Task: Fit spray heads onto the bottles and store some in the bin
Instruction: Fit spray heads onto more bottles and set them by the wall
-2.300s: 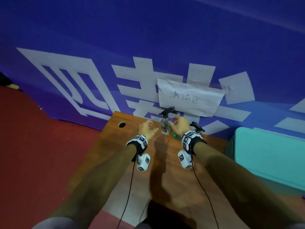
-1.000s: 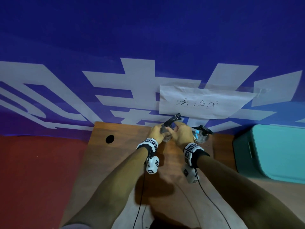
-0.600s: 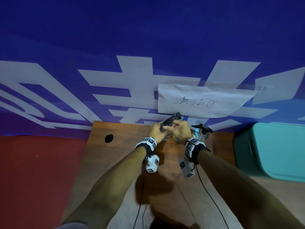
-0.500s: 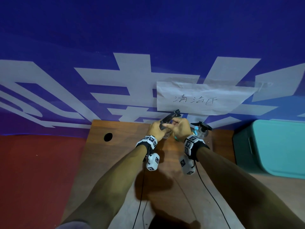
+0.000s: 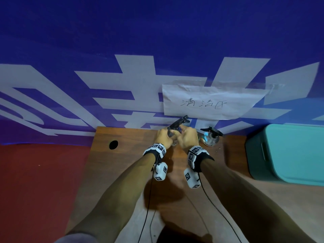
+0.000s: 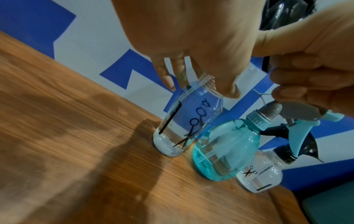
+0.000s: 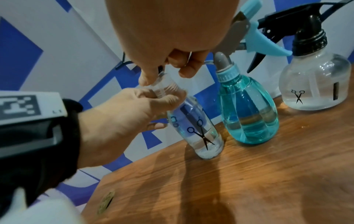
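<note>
At the far edge of the wooden worktop the left hand curls its fingers round the threaded neck of the small clear bottle, which stands tilted with its base on the wood. The right hand pinches the black spray head just above that neck, and the dip tube already runs down inside the bottle. The step in hand appears to be seating and screwing this head on. To do it well, the bottle should likely be brought upright first, so the collar meets the thread squarely; the left hand should hold the neck firm while the right turns the collar, not the trigger, since a crooked start could cross the thread or spill the little liquid at the bottom. By count, three bottles show: the clear one being fitted, the teal bottle just to its right with a grey and blue head already on, and further right a round clear bottle with a black head fitted. That makes three spray heads, two mounted and one in the fingers. One teal bin sits to the right, off the worktop's end, well apart from the bottles; no bottle can be seen inside it from here.
</note>
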Tool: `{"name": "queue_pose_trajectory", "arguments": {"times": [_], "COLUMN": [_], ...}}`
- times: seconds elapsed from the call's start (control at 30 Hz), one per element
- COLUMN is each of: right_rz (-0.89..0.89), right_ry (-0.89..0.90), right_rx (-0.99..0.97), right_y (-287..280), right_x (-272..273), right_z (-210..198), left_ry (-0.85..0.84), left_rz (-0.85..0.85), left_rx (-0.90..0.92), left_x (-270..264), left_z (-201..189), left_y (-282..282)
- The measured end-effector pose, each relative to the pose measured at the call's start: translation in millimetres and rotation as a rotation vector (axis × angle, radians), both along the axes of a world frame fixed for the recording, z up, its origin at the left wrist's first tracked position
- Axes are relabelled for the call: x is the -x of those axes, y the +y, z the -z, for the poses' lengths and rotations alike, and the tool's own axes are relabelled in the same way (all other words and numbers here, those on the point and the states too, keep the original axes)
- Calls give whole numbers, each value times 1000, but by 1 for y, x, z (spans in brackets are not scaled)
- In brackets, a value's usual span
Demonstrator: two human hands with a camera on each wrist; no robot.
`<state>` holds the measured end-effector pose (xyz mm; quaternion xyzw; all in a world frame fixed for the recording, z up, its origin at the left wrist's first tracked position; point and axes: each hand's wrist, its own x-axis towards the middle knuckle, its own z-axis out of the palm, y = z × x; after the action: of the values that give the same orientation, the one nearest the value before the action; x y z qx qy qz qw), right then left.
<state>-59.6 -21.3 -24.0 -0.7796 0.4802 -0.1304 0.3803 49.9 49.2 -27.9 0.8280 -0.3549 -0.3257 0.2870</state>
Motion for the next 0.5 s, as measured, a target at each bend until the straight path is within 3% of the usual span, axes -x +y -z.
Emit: {"name": "queue_pose_trajectory", "arguments": {"times": [0.13,0.27,0.37,0.5], "right_rz": [10,-41,-143,-506], "right_ry": [-17,142,153,132], "right_rx": [17,140,466,884], "right_y": [9,3,-6,-21], "right_x": [0,8,20,25], "right_z": [-5,-13,-20,-41], "left_ry": [29,68,77,78], "left_rz": [-25,-14,-30,-48], "left_rx": [3,-12,4,20], "left_x": [2,-3,-2,0], "left_z": [0,-2,-1,1], "left_y": [1,-1,-2,-1]}}
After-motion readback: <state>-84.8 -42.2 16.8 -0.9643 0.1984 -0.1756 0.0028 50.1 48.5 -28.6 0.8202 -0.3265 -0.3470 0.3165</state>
